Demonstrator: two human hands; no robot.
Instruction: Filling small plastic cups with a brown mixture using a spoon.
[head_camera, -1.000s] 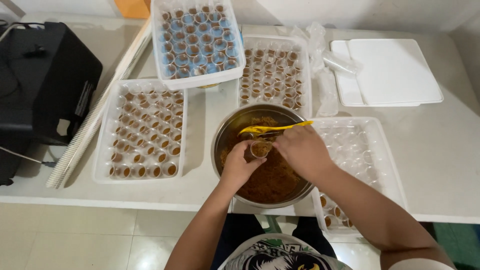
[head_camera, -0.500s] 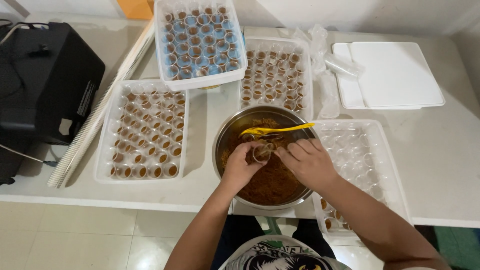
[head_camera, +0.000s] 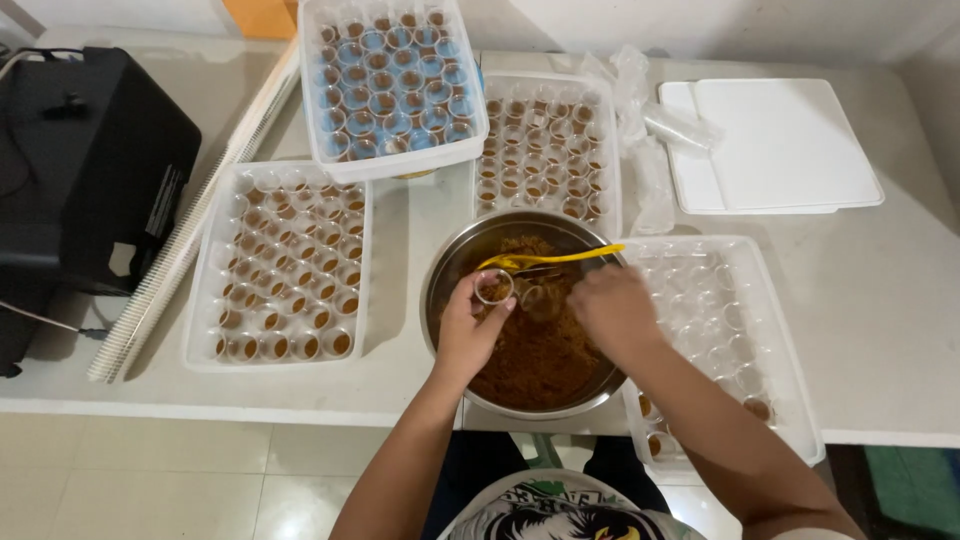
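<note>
Since the picture 1 second ago, the left hand (head_camera: 468, 325) has lifted the small clear cup (head_camera: 493, 288) a little higher and turned its open mouth up toward the camera, while the right hand (head_camera: 612, 308) has slid out toward the right rim of the bowl.

Nearest, the left fingers are pinched around the cup, thumb on 1 side and fingertips on the other, holding it just above the brown mix in the steel bowl (head_camera: 445, 270). The right hand hangs curled over the mix beside it; whether its fingers grip anything I cannot tell, as its back hides them. The yellow spoon (head_camera: 548, 259) lies across the bowl's far rim, touching neither hand.

To do this filling well, it seems best to keep the cup level and low over the bowl so that any spill drops back into the mix, and to keep the pinch light, since so thin a cup would likely buckle.

Just right of the bowl sits a tray of mostly empty cups (head_camera: 775, 330). To the left is a tray of filled cups (head_camera: 205, 300); farther back are a second filled tray (head_camera: 612, 150) and a tray with blue-lidded cups (head_camera: 312, 110).
</note>
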